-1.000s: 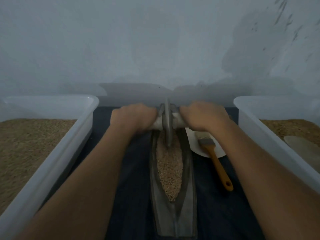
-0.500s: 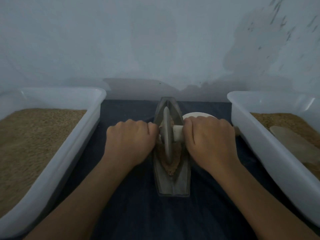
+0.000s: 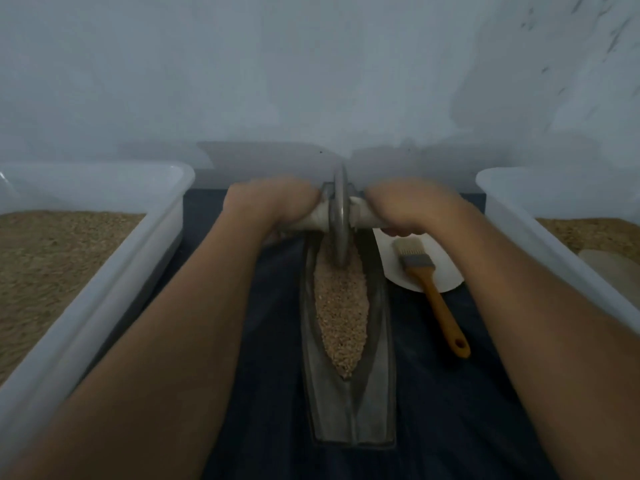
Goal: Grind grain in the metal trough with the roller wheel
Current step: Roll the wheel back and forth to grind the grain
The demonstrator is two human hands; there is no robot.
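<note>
A long boat-shaped metal trough (image 3: 377,403) lies lengthwise on the dark cloth, filled along its middle with tan grain (image 3: 341,306). The grey roller wheel (image 3: 341,223) stands upright at the trough's far end, its rim down in the grain. A pale axle handle runs through the wheel to both sides. My left hand (image 3: 273,202) grips the left handle and my right hand (image 3: 408,206) grips the right handle, both arms stretched forward.
A white tub (image 3: 114,271) of grain stands at the left, and another white tub (image 3: 526,230) with grain and a pale scoop at the right. A brush (image 3: 433,289) with an orange handle lies partly on a white plate (image 3: 446,275) right of the trough. A wall rises just behind.
Half a second ago the wheel was near the trough's near end; both hands have since pushed it to the far end, uncovering the grain behind it.
</note>
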